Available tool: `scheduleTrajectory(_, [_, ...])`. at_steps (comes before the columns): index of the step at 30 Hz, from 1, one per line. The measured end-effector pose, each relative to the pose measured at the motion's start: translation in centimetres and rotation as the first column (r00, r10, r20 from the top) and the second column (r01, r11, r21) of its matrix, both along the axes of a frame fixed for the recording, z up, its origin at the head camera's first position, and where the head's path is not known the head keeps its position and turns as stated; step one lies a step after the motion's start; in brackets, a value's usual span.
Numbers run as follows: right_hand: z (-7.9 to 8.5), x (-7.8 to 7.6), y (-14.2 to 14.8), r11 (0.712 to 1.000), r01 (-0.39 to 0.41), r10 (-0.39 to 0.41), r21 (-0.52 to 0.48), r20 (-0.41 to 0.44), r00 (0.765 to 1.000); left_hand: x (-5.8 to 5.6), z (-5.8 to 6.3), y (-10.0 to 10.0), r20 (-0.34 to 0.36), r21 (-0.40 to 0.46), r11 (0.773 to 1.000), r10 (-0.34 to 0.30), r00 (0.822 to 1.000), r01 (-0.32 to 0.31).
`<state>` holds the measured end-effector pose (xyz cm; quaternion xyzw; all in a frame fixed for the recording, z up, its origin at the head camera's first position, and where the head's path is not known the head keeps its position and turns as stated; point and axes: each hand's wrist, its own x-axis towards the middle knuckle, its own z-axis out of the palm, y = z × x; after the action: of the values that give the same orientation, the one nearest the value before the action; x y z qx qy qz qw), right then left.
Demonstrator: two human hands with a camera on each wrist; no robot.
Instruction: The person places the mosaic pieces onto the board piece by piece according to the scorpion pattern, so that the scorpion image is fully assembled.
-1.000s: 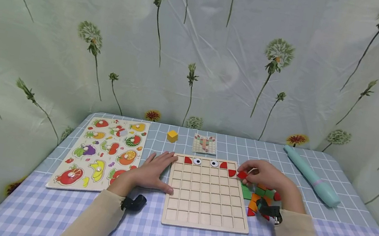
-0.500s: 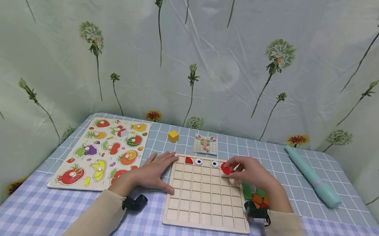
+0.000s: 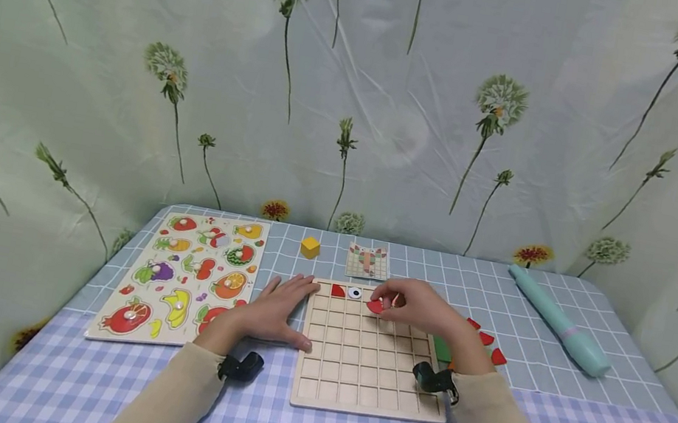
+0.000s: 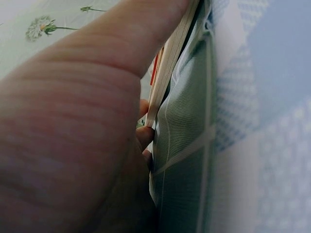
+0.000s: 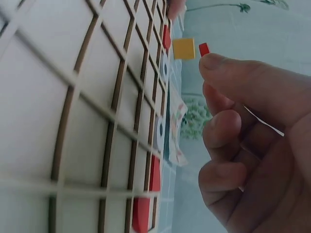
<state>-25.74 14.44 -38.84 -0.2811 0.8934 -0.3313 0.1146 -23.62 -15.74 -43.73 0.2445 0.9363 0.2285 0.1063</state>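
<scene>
My right hand [image 3: 420, 306] pinches a small red quarter-circle tile [image 3: 375, 306] between thumb and fingertips, over the upper rows of the wooden grid board [image 3: 328, 372]. In the right wrist view the red tile's edge [image 5: 204, 49] shows above the board surface. My left hand [image 3: 275, 309] rests along the board's left edge, fingers extended and thumb lower down. A red tile [image 3: 338, 291] and an eye tile [image 3: 355, 293] sit in the top row. Another eye tile [image 5: 159, 133] and two more red tiles [image 5: 154, 172] lie in cells; the right hand hides them from the head view.
Loose red tiles [image 3: 499, 356] and a green tile [image 3: 442, 349] lie right of the board, partly behind my forearm. A pattern card [image 3: 368, 262] and yellow block [image 3: 310, 248] stand behind. A fruit puzzle [image 3: 122, 280] lies left, a turquoise tube-like object [image 3: 553, 315] right.
My right hand has moved left from the loose tiles by the board's right edge to above its upper middle, carrying the red tile. My left hand has stayed at the left edge.
</scene>
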Motion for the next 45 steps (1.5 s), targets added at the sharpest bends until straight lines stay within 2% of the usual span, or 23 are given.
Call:
scheduleTrajectory(5, [0.3, -0.1, -1.6, 1.000, -0.005, 0.005, 0.004, 0.008, 1.000, 0.0, 0.0, 0.0, 0.000, -0.004, 1.000, 0.000, 1.000, 0.000])
scheduleTrajectory(18, [-0.5, -1.1, -5.6, 0.998, -0.002, 0.007, 0.067, -0.078, 0.997, -0.2, -0.1, -0.2, 0.000, -0.016, 1.000, 0.005, 1.000, -0.005])
scheduleTrajectory(30, [-1.5, -1.3, -8.7, 0.997, 0.055, -0.056, 0.052, 0.007, 0.998, -0.4, -0.5, -0.5, -0.014, -0.009, 1.000, 0.003, 1.000, -0.003])
scheduleTrajectory(39, [-2.0, -1.1, -9.9, 0.996, 0.075, -0.075, 0.039, -0.006, 0.997, -0.2, -0.3, -0.2, -0.017, 0.001, 1.000, -0.002, 1.000, 0.002])
scheduleTrajectory(45, [-2.4, -1.1, -9.8, 0.992, 0.122, -0.122, 0.029, 0.008, 0.992, -0.2, -0.3, -0.1, -0.017, -0.003, 1.000, -0.001, 1.000, 0.001])
